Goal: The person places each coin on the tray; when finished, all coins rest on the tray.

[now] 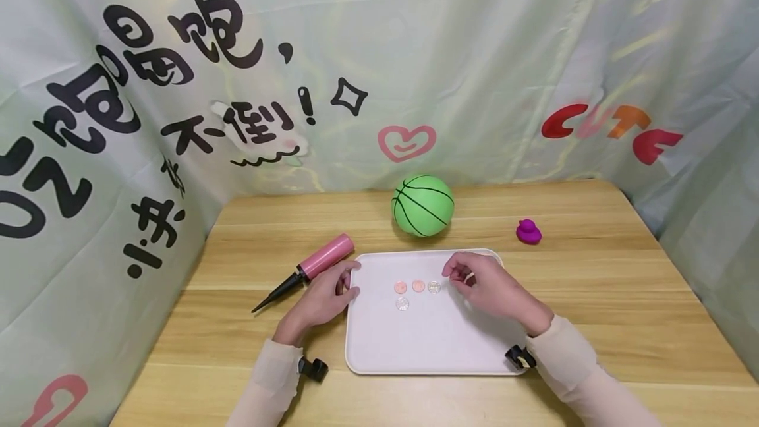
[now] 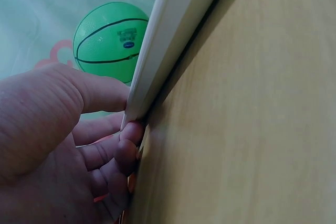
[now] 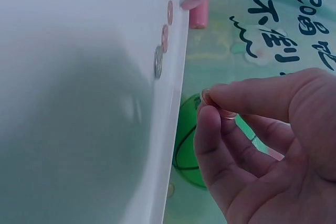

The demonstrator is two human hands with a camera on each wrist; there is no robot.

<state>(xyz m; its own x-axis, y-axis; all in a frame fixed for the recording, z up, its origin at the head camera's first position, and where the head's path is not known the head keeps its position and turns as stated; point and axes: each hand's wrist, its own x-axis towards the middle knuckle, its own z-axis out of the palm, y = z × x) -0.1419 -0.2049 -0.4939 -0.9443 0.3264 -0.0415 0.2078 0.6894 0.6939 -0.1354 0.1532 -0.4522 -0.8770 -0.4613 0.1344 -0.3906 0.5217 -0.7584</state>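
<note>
A white tray (image 1: 379,341) lies on the table, with several copper-coloured and silver coins (image 1: 418,286) flat near its upper middle. My left hand (image 1: 326,292) grips the tray's left rim; in the left wrist view, the thumb is on the rim (image 2: 157,51) and the fingers are at its outer side. Over the tray's upper right part, my right hand (image 1: 489,285) pinches a coin (image 3: 205,97) between thumb and fingertip. Another coin edge (image 3: 228,114) shows among its fingers; how many coins it holds is hidden.
Behind the tray sits a green ball (image 1: 423,206) with black lines. A pink hand pump (image 1: 326,256) with a black nozzle lies at the tray's left, close to my left hand. A small purple rubber duck (image 1: 528,232) stands at the back right. Printed cloth (image 1: 474,51) hangs behind.
</note>
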